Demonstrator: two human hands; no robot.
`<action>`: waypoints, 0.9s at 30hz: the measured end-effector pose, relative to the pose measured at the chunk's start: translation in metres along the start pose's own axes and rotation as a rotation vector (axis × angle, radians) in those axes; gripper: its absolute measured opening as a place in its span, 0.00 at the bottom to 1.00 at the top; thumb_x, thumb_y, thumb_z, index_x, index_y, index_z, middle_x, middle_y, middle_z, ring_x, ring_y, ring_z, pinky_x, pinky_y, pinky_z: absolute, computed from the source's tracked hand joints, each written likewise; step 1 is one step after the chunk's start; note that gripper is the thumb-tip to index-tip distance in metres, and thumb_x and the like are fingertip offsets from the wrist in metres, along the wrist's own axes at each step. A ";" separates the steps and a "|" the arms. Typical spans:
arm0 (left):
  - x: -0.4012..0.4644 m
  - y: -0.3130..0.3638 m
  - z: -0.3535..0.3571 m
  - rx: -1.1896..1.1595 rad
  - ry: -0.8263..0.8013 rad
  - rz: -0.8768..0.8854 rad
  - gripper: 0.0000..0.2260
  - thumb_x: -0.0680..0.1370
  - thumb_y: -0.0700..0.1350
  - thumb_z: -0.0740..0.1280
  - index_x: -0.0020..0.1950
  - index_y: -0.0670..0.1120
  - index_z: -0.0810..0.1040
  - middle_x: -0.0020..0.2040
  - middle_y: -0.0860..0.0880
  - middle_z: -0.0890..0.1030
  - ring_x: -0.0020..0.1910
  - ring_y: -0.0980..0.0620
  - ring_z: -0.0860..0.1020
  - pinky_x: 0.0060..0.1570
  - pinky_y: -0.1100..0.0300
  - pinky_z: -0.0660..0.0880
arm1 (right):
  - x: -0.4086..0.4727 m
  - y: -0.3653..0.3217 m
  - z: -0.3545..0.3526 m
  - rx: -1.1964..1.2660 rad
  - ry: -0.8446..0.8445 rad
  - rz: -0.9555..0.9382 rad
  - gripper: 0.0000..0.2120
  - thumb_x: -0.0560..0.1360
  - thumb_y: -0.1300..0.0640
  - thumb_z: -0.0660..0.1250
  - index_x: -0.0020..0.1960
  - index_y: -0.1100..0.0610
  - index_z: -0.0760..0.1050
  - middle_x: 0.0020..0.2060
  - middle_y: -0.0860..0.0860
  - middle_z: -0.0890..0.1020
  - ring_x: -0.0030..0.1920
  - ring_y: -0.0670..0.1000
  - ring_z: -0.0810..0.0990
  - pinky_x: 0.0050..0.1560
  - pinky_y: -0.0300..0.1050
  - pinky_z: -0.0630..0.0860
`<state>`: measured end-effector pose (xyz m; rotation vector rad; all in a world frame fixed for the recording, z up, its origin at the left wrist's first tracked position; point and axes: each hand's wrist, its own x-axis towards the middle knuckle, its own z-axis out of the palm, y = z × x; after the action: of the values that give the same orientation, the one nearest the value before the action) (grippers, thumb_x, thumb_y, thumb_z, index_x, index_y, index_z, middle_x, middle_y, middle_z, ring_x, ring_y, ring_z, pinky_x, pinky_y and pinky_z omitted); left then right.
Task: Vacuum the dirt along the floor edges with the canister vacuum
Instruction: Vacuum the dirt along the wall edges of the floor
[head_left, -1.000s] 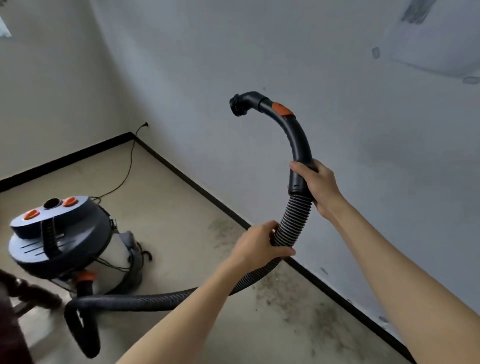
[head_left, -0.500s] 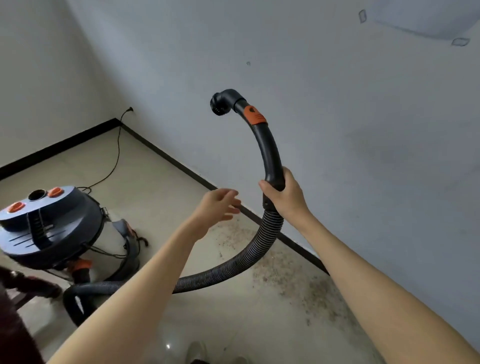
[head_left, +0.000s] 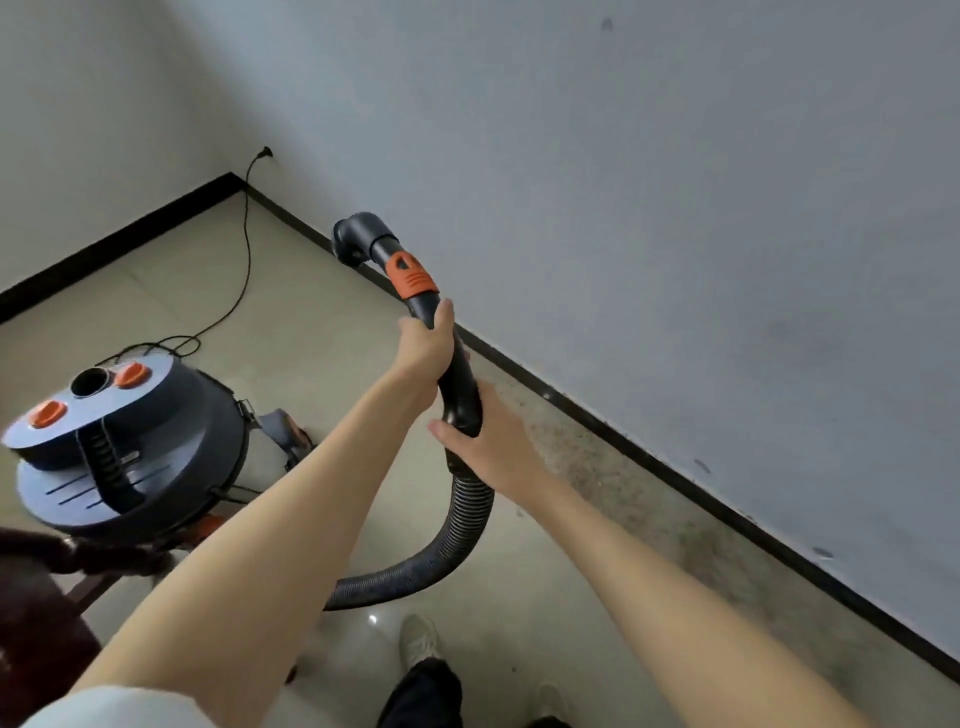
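Two bare hands on one black vacuum handle (head_left: 460, 384), held above the floor (head_left: 322, 332). Left hand (head_left: 428, 348) wrapped around the upper handle just below one orange collar (head_left: 410, 275); right hand (head_left: 488, 441) gripping the lower end where the handle meets one ribbed grey hose (head_left: 467, 525). One angled nozzle end (head_left: 353, 239) at the top, near the black skirting (head_left: 649, 457) along the wall (head_left: 623, 208). Hose curving down and left toward one canister vacuum (head_left: 135, 447) standing on the floor to the left, with two orange knobs (head_left: 47, 413) on its lid. One black power cord (head_left: 244, 260) running to the corner wall. One patch of dark dirt (head_left: 613, 483) along the floor edge to the right. Two shoes (head_left: 418, 639) at the bottom.
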<state>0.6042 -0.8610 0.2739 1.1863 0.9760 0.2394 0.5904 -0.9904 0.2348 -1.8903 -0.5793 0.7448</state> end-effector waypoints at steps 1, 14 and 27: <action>0.014 -0.003 -0.009 0.004 -0.024 -0.002 0.12 0.81 0.50 0.60 0.56 0.42 0.66 0.38 0.45 0.73 0.33 0.49 0.75 0.40 0.53 0.79 | 0.011 0.001 0.008 0.073 -0.044 0.069 0.17 0.74 0.48 0.72 0.57 0.53 0.71 0.48 0.48 0.80 0.48 0.44 0.79 0.42 0.34 0.73; 0.171 -0.044 -0.054 -0.341 -0.248 -0.275 0.15 0.80 0.55 0.61 0.52 0.42 0.69 0.33 0.47 0.75 0.29 0.51 0.74 0.34 0.57 0.76 | 0.125 0.063 0.068 0.718 -0.279 0.360 0.24 0.70 0.39 0.71 0.48 0.60 0.73 0.34 0.56 0.79 0.30 0.55 0.78 0.33 0.45 0.77; 0.362 -0.230 -0.071 -0.014 0.059 -0.441 0.18 0.78 0.56 0.64 0.58 0.44 0.67 0.37 0.45 0.73 0.29 0.49 0.75 0.32 0.56 0.76 | 0.253 0.265 0.142 0.318 -0.228 0.473 0.19 0.68 0.42 0.74 0.45 0.55 0.74 0.27 0.49 0.79 0.24 0.52 0.79 0.28 0.43 0.76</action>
<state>0.6914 -0.6798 -0.1121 0.9264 1.2573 -0.0704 0.6842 -0.8384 -0.1152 -1.6656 -0.1295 1.2901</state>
